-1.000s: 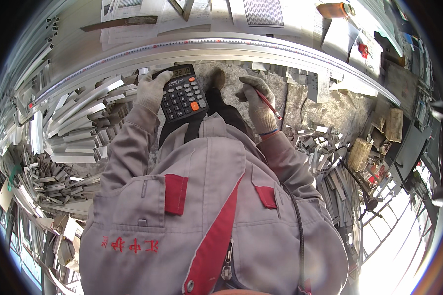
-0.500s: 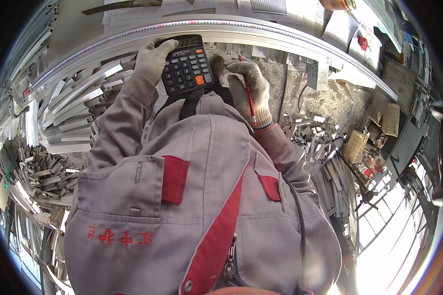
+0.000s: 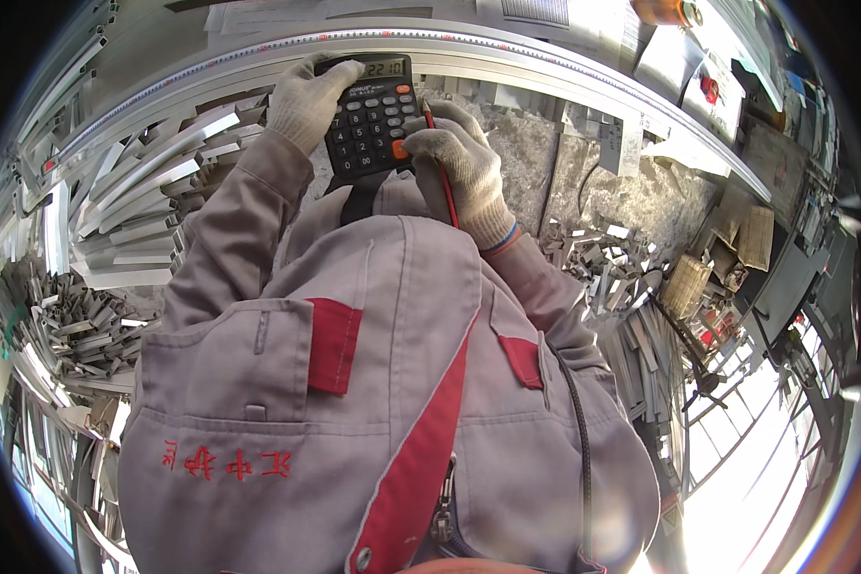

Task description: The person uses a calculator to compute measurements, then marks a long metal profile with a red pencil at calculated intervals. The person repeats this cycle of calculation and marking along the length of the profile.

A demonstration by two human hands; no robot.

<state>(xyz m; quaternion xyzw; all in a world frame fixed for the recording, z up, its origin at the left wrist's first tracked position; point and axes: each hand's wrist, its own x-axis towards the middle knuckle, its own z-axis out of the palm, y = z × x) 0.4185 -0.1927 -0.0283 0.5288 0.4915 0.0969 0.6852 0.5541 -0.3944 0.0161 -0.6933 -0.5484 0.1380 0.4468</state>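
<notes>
My left hand (image 3: 308, 100), in a pale knit glove, grips a black calculator (image 3: 365, 115) by its upper left edge, the thumb lying across the top beside the display. The calculator is tilted up toward me, with grey, black and orange keys. My right hand (image 3: 464, 167), gloved the same way, has a red pencil (image 3: 443, 158) held in its curled fingers. Its thumb or forefinger reaches the keys at the calculator's lower right, near the large orange one. Whether a key is pressed down, I cannot tell.
A long metal rail with a measuring tape (image 3: 421, 36) runs across ahead. Papers (image 3: 545, 17) lie beyond it. Stacked metal profiles (image 3: 148, 182) fill the left, offcuts (image 3: 72, 330) lower down. More offcuts (image 3: 607, 263) and cardboard pieces (image 3: 687, 282) lie at right.
My right hand has moved left and onto the calculator's keys, keeping the pencil. The calculator and my left hand have shifted slightly right and up in view.
</notes>
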